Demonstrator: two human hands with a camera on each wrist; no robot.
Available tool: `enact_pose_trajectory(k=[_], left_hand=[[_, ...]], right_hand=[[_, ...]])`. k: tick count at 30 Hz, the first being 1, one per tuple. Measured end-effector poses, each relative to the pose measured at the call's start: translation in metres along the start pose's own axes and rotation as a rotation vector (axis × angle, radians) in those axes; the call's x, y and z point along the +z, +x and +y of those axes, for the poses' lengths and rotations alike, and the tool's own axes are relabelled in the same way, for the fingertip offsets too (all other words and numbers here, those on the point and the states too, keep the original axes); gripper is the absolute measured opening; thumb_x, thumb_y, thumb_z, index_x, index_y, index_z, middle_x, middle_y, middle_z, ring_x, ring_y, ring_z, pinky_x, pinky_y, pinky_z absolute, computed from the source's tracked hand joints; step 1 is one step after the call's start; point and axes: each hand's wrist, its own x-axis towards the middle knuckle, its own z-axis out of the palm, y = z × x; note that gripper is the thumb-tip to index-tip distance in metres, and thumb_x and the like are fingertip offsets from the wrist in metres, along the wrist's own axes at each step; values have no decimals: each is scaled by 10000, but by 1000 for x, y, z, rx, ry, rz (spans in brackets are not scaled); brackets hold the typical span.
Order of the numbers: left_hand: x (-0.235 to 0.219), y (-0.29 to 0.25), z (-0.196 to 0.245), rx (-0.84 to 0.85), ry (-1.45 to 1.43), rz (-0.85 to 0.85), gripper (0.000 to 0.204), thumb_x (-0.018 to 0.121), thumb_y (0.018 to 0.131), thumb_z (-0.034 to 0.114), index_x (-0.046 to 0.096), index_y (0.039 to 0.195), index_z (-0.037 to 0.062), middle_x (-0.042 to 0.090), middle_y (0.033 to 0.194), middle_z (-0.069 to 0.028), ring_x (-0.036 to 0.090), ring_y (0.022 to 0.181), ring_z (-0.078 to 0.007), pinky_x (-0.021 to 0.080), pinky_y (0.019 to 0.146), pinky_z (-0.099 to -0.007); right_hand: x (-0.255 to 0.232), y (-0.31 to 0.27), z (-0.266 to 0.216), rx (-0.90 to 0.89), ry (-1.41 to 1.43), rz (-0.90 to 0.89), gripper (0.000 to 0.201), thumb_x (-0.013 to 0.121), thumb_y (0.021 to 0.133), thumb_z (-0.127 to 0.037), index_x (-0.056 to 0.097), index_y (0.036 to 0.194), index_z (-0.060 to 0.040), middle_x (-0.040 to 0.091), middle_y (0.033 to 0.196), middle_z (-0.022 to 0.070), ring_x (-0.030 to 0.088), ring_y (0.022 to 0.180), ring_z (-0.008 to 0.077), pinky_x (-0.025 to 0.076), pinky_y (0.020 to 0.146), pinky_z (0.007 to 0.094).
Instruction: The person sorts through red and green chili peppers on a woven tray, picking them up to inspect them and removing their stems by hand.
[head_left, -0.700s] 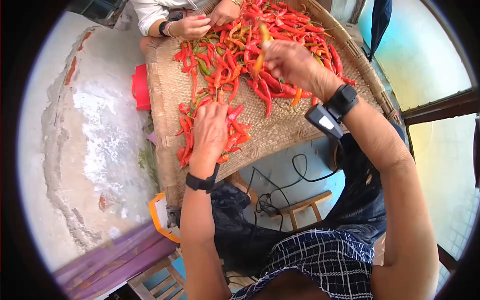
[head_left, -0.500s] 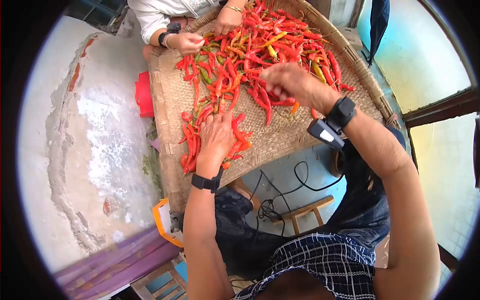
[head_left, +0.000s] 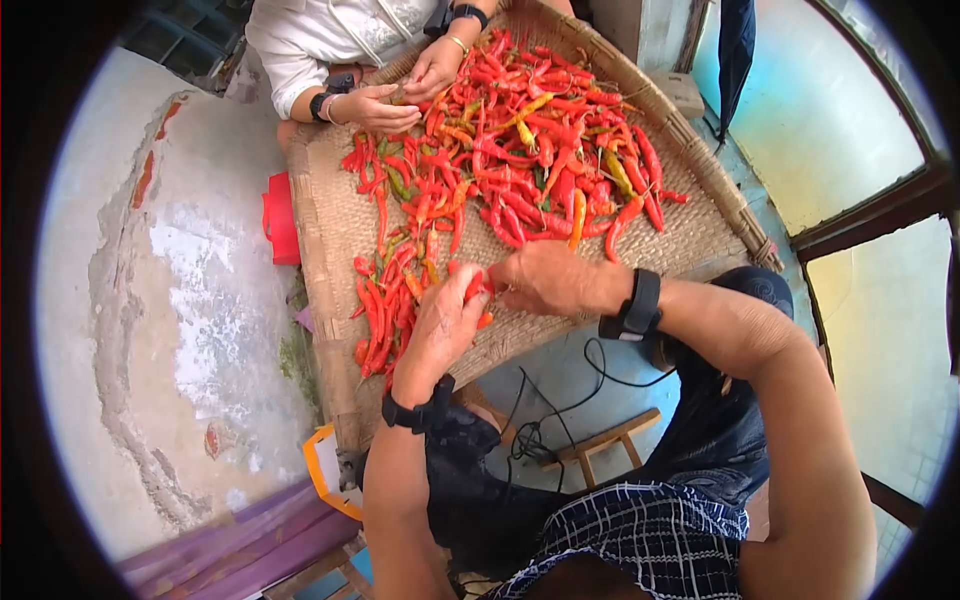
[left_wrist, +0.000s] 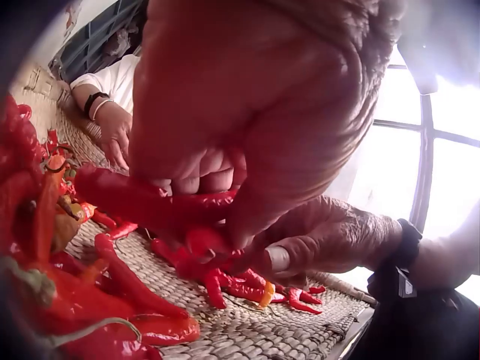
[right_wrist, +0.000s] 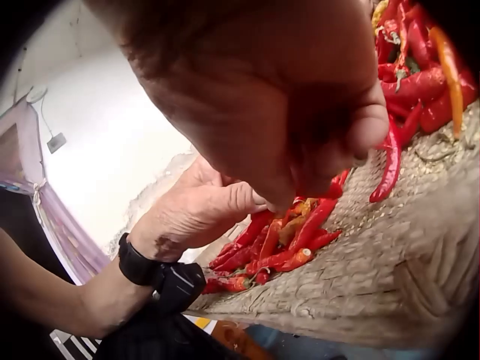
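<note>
My left hand (head_left: 445, 322) is over a small pile of red chili peppers (head_left: 370, 320) at the near left of the woven tray (head_left: 650, 240). Its curled fingers and thumb hold a red chili pepper (left_wrist: 120, 193), seen lengthwise in the left wrist view. Fingertips to fingertips with it, my right hand (head_left: 550, 278) is curled, its thumb bent toward red chili pepper flesh (left_wrist: 206, 244) between the hands. In the right wrist view, my right palm (right_wrist: 247, 82) hides most of what its fingers grip; red shows among them.
A large heap of red chili peppers (head_left: 550, 150), with some yellow ones, covers the tray's far side. Across it, another person's hands (head_left: 375, 108) work at the edge. A wall (head_left: 200, 300) stands left, frosted windows (head_left: 880, 320) right. A cable (head_left: 535, 440) lies below.
My right hand has left a yellow chili pepper on the heap, then come nearer and left to meet my left hand. The left hand has lifted and turned, a red chili pepper now showing in it.
</note>
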Motion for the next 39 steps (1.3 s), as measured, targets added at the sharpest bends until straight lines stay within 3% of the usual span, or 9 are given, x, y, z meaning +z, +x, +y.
enact_pose_trajectory(k=[5,14,18,21,23,26,31,35,39], left_hand=[[-4,-5,17,-69,-131,49,139,574,837,59,490,946,45,522,720,-100,520,657,-216,435,630,-346],[-25,-13,7,77,24,269,93,557,870,102,555,905,16,554,765,-120,555,704,-238,439,660,-340],[-43,-19,-4,146,362,425,129,572,870,141,601,942,38,573,812,-145,557,767,-311,447,705,-368],[-45,-21,-3,-93,-144,421,181,545,919,197,611,955,32,604,854,-76,562,731,-186,461,696,-302],[-44,-18,4,-145,-570,440,256,511,953,267,603,972,28,604,902,-18,536,722,-71,466,704,-231],[-30,-16,-2,-167,-865,345,261,502,955,272,585,1002,29,608,891,-33,540,722,-77,467,710,-223],[-15,-14,-3,-114,-1075,137,240,496,959,244,544,1058,31,583,997,-87,572,855,-121,487,747,-273],[-14,-11,3,-119,-1078,120,292,507,953,250,528,1126,16,580,1006,-82,572,848,-130,486,752,-275],[-21,-12,-12,-140,-398,160,330,576,897,207,542,1156,5,585,965,-59,564,822,-125,471,743,-268]], right_hand=[[-13,1,-7,59,197,52,256,680,751,-114,563,953,-8,620,751,172,622,733,341,483,634,415],[-30,2,4,-21,247,-140,115,641,804,-95,650,906,-43,642,745,104,630,696,234,489,632,345],[-58,16,34,64,280,246,175,625,826,-190,658,906,-38,631,679,130,636,640,249,486,596,371],[-75,16,34,298,274,654,332,600,849,-193,584,1090,35,614,660,165,623,616,260,482,583,376],[-69,14,30,260,255,540,368,597,866,-229,572,1110,45,621,692,173,629,649,270,489,614,379],[-31,8,10,-26,364,360,345,582,893,-260,589,1108,10,627,895,211,629,854,308,503,748,382],[-16,-1,-20,-138,240,203,290,572,903,-240,599,1055,6,612,858,170,620,815,296,487,712,381],[-15,1,-8,-91,434,16,225,578,897,-204,611,955,11,607,773,159,617,753,283,481,683,376],[-19,4,-3,34,491,14,196,586,900,-184,598,892,11,571,686,95,576,683,167,469,640,333]])
